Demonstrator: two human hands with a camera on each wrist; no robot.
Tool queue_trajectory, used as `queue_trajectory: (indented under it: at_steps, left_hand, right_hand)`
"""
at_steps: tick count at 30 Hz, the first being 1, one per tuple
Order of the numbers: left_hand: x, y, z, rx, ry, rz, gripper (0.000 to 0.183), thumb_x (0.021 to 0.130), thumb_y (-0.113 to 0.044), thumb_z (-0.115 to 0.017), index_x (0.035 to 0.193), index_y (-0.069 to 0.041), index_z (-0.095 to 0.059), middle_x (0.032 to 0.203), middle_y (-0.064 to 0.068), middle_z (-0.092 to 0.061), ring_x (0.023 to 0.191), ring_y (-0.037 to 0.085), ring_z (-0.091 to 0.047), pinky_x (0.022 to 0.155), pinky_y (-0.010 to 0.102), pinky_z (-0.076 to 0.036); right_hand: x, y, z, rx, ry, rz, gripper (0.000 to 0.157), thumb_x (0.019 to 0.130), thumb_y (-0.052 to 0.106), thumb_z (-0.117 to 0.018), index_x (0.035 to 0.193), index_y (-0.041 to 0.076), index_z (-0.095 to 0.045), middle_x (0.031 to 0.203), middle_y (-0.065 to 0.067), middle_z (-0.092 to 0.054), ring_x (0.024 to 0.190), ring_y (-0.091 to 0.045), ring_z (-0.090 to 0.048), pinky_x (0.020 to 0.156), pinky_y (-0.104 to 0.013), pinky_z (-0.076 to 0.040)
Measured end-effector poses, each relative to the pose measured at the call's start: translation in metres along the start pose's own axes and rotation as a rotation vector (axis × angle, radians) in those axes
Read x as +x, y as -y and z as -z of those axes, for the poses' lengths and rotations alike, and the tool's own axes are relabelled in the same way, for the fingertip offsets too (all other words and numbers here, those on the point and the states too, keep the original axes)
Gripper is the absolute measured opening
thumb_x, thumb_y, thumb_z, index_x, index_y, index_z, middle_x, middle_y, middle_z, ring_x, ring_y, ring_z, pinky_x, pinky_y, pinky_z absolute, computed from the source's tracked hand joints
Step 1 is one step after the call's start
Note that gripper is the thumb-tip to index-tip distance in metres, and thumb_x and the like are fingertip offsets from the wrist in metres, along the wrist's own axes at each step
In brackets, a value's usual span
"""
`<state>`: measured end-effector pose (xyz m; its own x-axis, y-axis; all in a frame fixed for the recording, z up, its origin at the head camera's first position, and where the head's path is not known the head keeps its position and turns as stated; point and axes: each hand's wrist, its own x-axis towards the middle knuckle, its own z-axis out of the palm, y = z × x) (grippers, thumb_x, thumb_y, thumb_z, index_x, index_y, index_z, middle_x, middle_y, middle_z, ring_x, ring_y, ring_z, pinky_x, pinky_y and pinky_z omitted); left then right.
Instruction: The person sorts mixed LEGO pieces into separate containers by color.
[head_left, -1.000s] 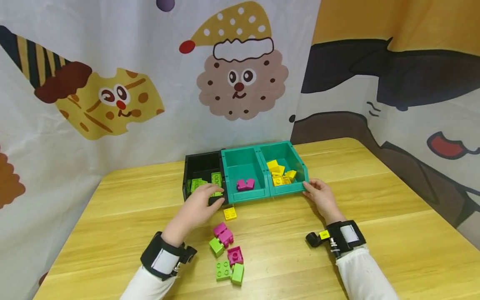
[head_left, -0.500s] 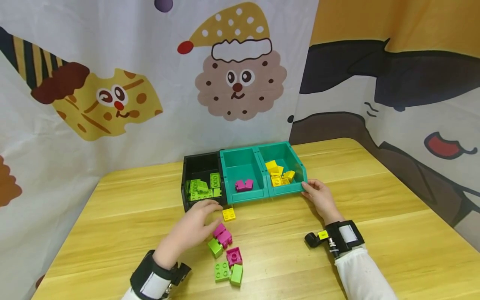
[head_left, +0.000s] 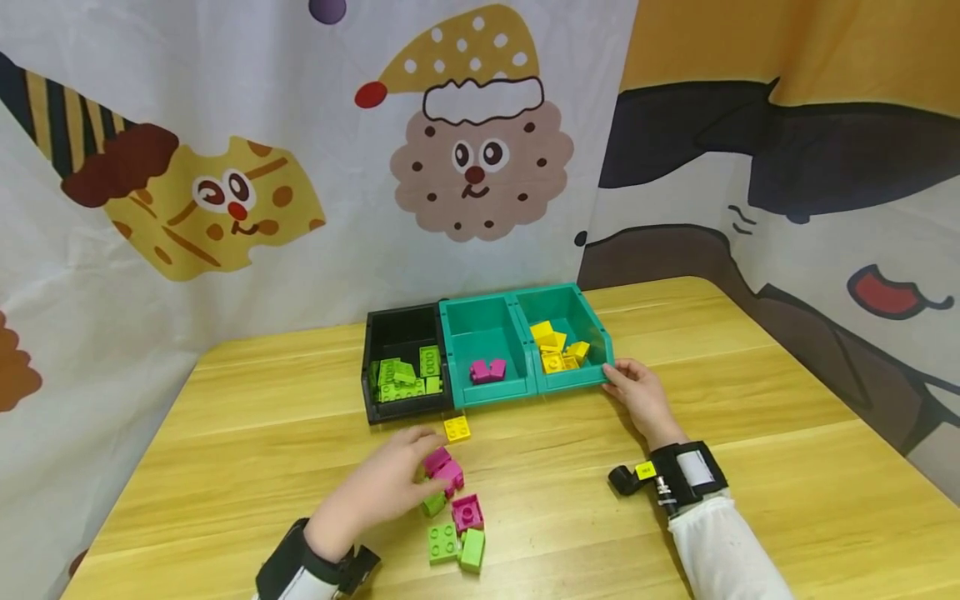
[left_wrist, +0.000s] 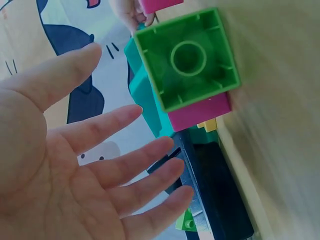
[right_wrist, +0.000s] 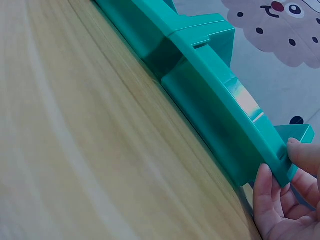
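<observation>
Head view: binned bricks (head_left: pixel 430 362) sit sorted by colour, loose bricks (head_left: pixel 442 543) remain on the worktop (head_left: pixel 562 483); the left hand (head_left: pixel 378 482) is spread, empty; the right hand (head_left: pixel 641 398) pinches the turquoise bin (head_left: pixel 570 382).

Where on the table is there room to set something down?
The table is bare left of the black bin, right of the teal bins, and between the loose blocks and right sleeve. Crowded: around those blocks, by the left grip.
</observation>
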<state>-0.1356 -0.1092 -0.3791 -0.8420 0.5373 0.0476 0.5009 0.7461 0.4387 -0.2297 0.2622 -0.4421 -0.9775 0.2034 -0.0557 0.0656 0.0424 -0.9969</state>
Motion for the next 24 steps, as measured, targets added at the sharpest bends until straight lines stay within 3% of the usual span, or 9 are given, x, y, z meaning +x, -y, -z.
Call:
queue_trajectory:
  at_steps: [9,16,24]
  left_hand:
    - [-0.013,-0.004,-0.002,-0.011,0.08,0.074,0.065,0.079,-0.034,-0.074,0.133,-0.005,-0.051,0.135,0.022,-0.047,0.12,0.037,-0.05,0.097,0.052,-0.044]
    - [-0.019,-0.002,-0.007,0.017,0.046,0.093,0.07,0.075,-0.034,-0.077,0.129,0.001,-0.051,0.118,0.016,-0.057,0.1,0.024,-0.058,0.088,0.044,-0.051]
    - [-0.018,-0.005,-0.014,-0.043,0.048,0.163,0.072,0.078,-0.022,-0.076,0.133,0.01,-0.041,0.127,0.027,-0.053,0.113,0.039,-0.056,0.096,0.05,-0.045]
  right_hand:
    - [-0.002,0.001,-0.001,0.012,0.005,0.002,0.02,0.095,0.014,-0.055,0.107,-0.001,-0.051,0.085,0.008,-0.052,0.079,0.001,-0.054,0.075,-0.014,-0.051]
    - [-0.001,0.002,-0.001,0.019,0.001,0.003,0.02,0.095,0.014,-0.056,0.107,-0.001,-0.05,0.086,0.007,-0.052,0.079,0.001,-0.053,0.076,-0.014,-0.051]
    - [0.0,0.001,-0.001,0.002,0.0,-0.006,0.021,0.096,0.013,-0.053,0.11,-0.003,-0.049,0.086,0.007,-0.05,0.08,0.0,-0.053,0.076,-0.014,-0.051]
